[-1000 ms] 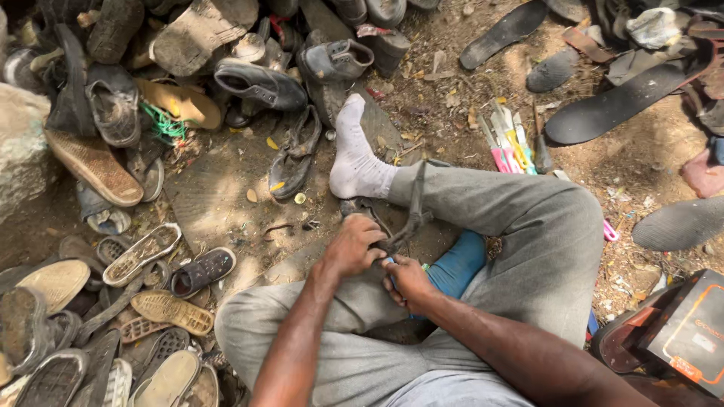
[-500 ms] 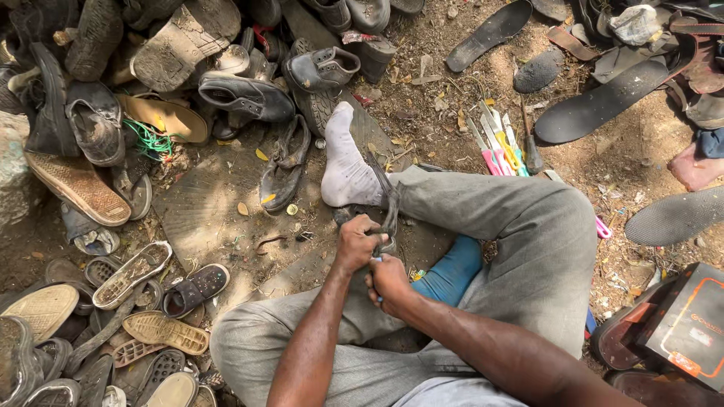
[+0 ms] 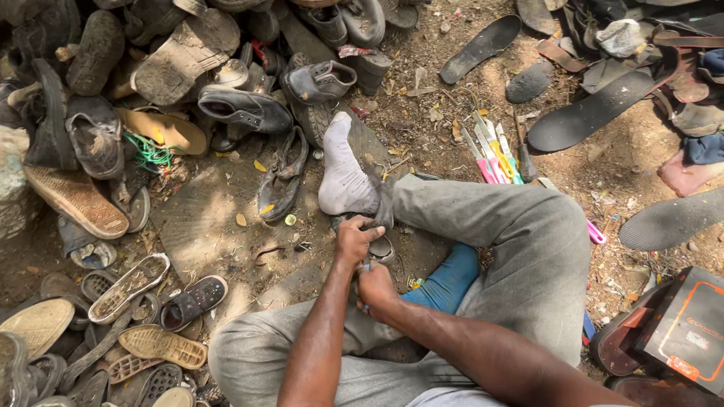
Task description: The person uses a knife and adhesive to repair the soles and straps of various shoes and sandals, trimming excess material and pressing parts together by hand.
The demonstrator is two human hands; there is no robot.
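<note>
I sit on the ground in grey trousers, with a white-socked foot (image 3: 343, 177) stretched forward and a blue-socked foot (image 3: 450, 277) tucked under my knee. My left hand (image 3: 354, 240) grips a small dark sandal piece (image 3: 382, 249) lying just below the white sock. Close behind it, my right hand (image 3: 375, 288) is closed around a small tool with a blue bit (image 3: 367, 266) showing; the tool's tip is hidden by my fingers.
A heap of worn shoes and sandals (image 3: 241, 109) fills the left and top. Loose soles (image 3: 154, 347) lie at the lower left. Several bright-handled tools (image 3: 490, 154) rest on the dirt right of my foot. Black soles (image 3: 588, 113) and a dark box (image 3: 690, 324) sit at the right.
Both hands have stayed together on the dark piece and shifted slightly toward the white-socked foot. The view has tilted a little; nothing was let go.
</note>
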